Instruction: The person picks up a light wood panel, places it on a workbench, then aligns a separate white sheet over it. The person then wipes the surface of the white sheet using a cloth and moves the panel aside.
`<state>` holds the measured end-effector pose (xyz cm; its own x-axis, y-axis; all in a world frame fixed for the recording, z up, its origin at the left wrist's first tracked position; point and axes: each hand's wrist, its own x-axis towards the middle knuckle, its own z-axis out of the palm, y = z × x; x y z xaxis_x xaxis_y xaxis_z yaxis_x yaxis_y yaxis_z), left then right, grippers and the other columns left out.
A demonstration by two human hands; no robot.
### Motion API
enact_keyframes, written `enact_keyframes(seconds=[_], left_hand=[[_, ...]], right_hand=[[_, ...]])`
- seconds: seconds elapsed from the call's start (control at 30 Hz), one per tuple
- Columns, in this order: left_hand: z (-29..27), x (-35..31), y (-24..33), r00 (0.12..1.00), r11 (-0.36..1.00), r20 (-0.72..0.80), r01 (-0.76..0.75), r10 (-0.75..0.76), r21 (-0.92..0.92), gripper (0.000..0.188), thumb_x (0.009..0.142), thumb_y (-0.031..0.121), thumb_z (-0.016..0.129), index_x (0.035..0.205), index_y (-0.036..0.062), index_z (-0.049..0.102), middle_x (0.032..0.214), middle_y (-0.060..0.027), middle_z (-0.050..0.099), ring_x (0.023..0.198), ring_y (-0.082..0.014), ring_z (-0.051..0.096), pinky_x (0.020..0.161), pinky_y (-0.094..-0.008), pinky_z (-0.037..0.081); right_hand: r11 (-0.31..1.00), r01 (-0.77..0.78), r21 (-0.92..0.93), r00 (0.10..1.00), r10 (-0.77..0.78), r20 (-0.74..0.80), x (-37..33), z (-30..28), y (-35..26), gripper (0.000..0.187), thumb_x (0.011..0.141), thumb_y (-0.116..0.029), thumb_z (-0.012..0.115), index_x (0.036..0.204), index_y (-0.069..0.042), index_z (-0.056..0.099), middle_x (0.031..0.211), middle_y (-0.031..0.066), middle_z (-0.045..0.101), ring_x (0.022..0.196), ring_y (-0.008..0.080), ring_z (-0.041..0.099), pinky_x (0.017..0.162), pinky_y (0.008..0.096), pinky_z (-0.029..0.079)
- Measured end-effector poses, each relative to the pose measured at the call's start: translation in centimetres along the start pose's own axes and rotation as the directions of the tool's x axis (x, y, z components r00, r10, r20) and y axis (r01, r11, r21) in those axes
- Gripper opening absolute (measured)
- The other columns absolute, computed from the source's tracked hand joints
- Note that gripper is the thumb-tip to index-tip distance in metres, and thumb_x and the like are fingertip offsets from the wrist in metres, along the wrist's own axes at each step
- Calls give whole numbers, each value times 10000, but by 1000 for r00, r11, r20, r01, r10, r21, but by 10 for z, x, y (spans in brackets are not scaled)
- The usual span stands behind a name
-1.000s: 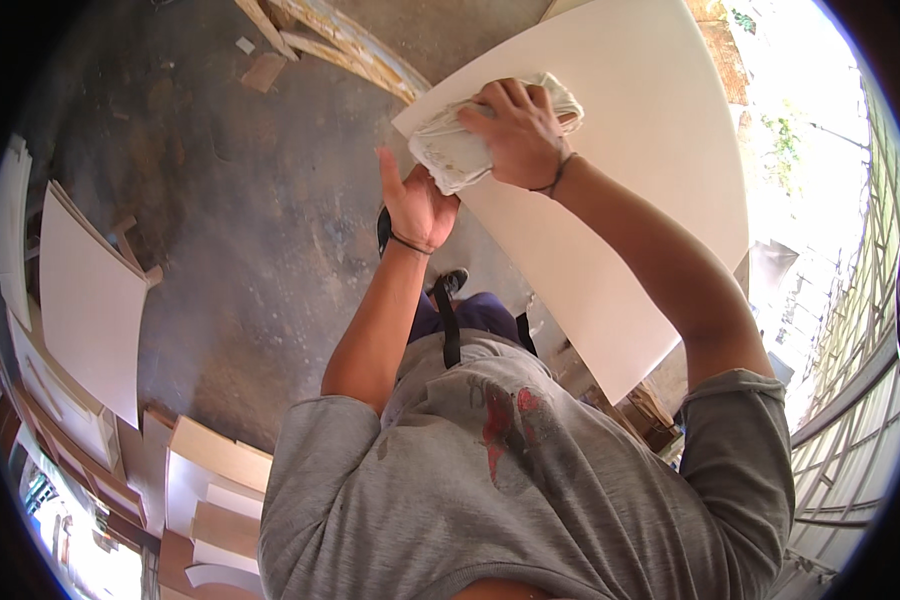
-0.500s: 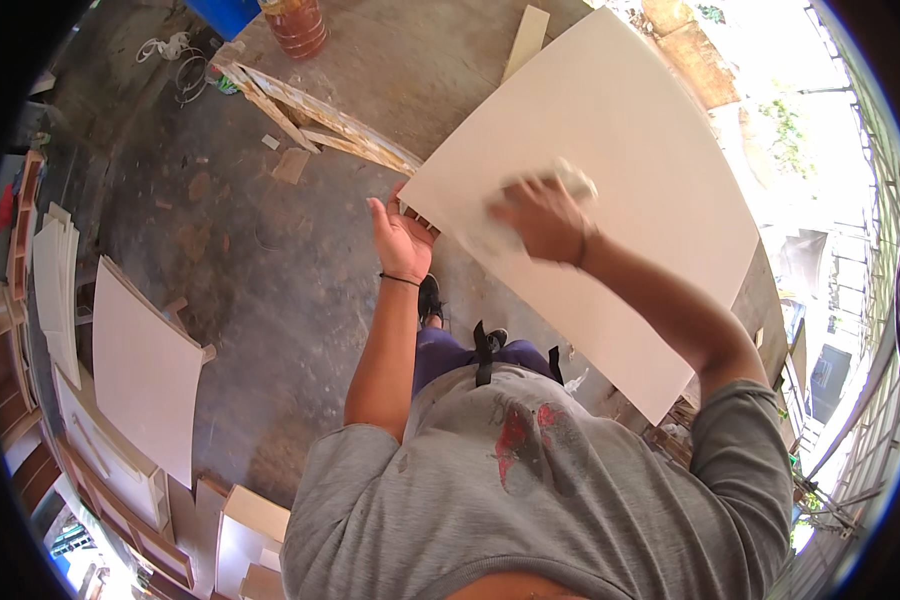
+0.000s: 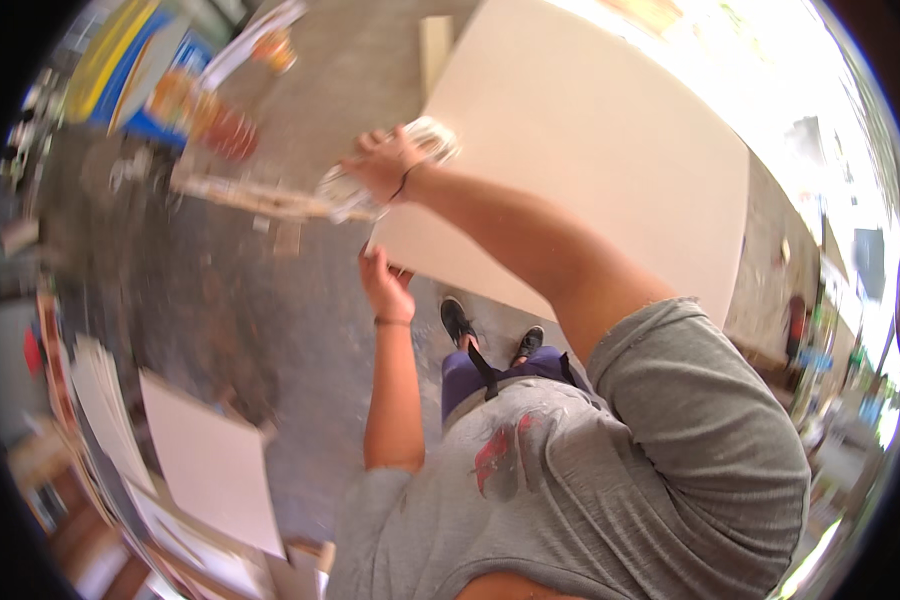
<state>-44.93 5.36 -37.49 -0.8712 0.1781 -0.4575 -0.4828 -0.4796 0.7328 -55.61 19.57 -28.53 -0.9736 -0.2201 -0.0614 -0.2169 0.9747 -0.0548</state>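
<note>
A large pale board (image 3: 600, 160) lies flat on the workbench (image 3: 350, 100) and its near corner juts past the bench edge. At that corner is my left hand (image 3: 386, 292), its thumb by the edge and its fingers partly hidden under the board. My right hand (image 3: 385, 168) reaches across to the board's left edge, pressed down on a bunched whitish rag (image 3: 436, 138). Part of the rag hangs beyond the edge, over the bench side. Motion blurs the rag and the fingers on it.
A jar of reddish-brown liquid (image 3: 230, 136) and a pale wood strip (image 3: 435, 52) rest on the bench. Blue and yellow containers (image 3: 140, 80) are at the far left. Another pale panel (image 3: 215, 460) leans among stacked boards on the left. My shoes (image 3: 457, 318) are below the board.
My right hand has swept the rag leftward from the board's middle to its left edge. My left hand stays at the corner. The whole view has turned somewhat.
</note>
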Motion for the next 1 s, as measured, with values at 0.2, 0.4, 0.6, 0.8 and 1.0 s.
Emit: enact_keyframes(seconds=[0.2, 0.4, 0.6, 0.8, 1.0], left_hand=[[-42, 56, 38, 896, 654, -57, -276, 440, 705, 309, 807, 222, 611, 1019, 8, 541, 995, -85, 558, 877, -202, 551, 791, -323, 451], [129, 126, 36, 617, -207, 592, -581, 519, 787, 593, 806, 479, 590, 1135, -10, 528, 1156, -191, 538, 1100, -341, 490, 872, -438, 428], [165, 182, 6, 792, -404, 341, -132, 506, 905, 820, 729, 704, 511, 1141, -4, 533, 1156, -199, 539, 1089, -351, 503, 840, -480, 447], [161, 187, 6, 785, -446, 345, -98, 514, 889, 827, 741, 718, 479, 1119, -15, 541, 1131, -203, 549, 1065, -351, 518, 825, -481, 453], [174, 180, 4, 789, -433, 350, -119, 505, 894, 854, 742, 727, 466, 1124, -35, 525, 1143, -208, 539, 1081, -365, 499, 872, -467, 428]], right_hand=[[954, -236, 185, 929, 277, -243, -176, -22, 27, 512, 657, -169, 613, 1158, -167, 503, 1089, 125, 474, 1074, 294, 463, 855, 450, 355], [616, -782, 92, 622, 764, 172, -445, 16, 30, 509, 661, -145, 597, 1163, -127, 519, 1082, 141, 489, 1056, 289, 483, 850, 448, 364], [646, -753, 121, 647, 761, -40, -474, 35, 49, 441, 614, -130, 581, 1055, -120, 573, 1003, 115, 514, 967, 259, 505, 783, 399, 362], [576, -815, 59, 576, 817, -13, -471, 36, 164, 432, 638, -163, 596, 1068, -146, 554, 1027, 135, 503, 941, 294, 502, 715, 431, 403], [474, -880, 12, 470, 875, -119, -464, 40, 360, 471, 652, -289, 668, 1083, -181, 513, 1056, 139, 507, 1011, 338, 513, 762, 480, 455]])
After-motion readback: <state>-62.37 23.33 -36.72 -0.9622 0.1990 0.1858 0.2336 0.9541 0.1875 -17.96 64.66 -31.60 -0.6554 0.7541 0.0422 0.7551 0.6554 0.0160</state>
